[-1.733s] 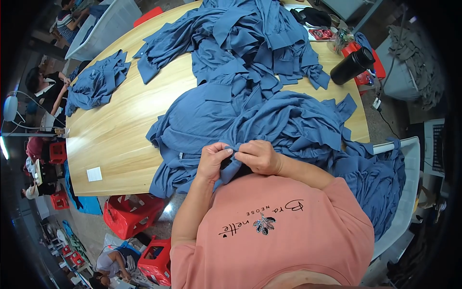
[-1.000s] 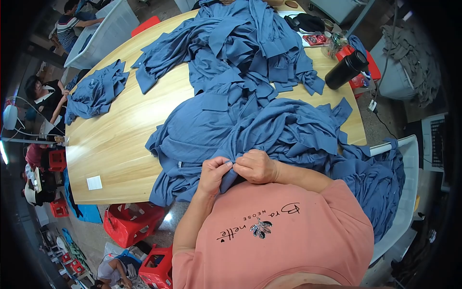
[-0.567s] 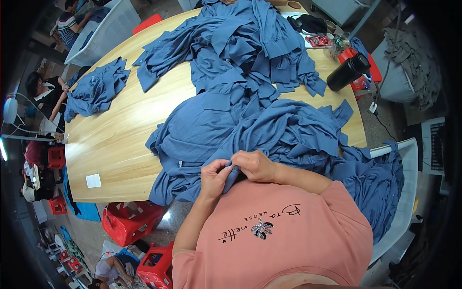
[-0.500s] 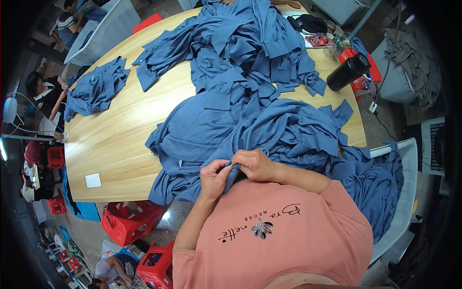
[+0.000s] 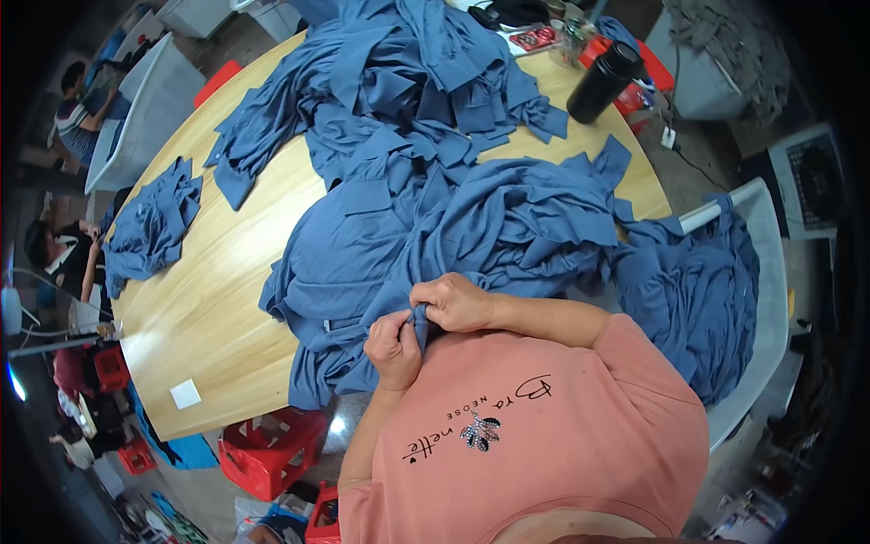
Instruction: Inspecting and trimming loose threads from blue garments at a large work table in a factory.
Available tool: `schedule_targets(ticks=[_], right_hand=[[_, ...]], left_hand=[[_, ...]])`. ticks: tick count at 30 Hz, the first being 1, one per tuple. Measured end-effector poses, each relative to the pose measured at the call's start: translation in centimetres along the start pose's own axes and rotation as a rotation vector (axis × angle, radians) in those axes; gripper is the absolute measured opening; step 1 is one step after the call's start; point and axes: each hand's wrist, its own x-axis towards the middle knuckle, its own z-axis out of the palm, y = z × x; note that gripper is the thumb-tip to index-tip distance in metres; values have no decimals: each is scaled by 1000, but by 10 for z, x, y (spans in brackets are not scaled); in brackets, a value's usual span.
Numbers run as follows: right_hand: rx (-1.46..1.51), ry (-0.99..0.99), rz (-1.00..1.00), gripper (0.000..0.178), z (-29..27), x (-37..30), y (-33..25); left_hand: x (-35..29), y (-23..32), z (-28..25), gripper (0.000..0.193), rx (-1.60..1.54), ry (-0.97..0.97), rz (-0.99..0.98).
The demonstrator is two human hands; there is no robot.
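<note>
A blue garment (image 5: pixel 385 297) is pinched by the left hand (image 5: pixel 393 352) and right hand (image 5: pixel 455 303) at the near edge of the table (image 5: pixel 231 281). Rightward, blue cloth (image 5: pixel 693 290) is held in a white bin (image 5: pixel 771 281); farther off, grey cloth (image 5: pixel 725 50) is heaped in a pale bin (image 5: pixel 696 86).
</note>
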Motion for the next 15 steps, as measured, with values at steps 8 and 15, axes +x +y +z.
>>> schedule_targets(ticks=[8,15], right_hand=[[-420,376,-196,13,25,-20,-19],[-326,547,-116,20,11,-65,-44]], left_hand=[[8,-5,-8,18,-6,-94,332],[-4,-5,4,39,-379,-439,221]])
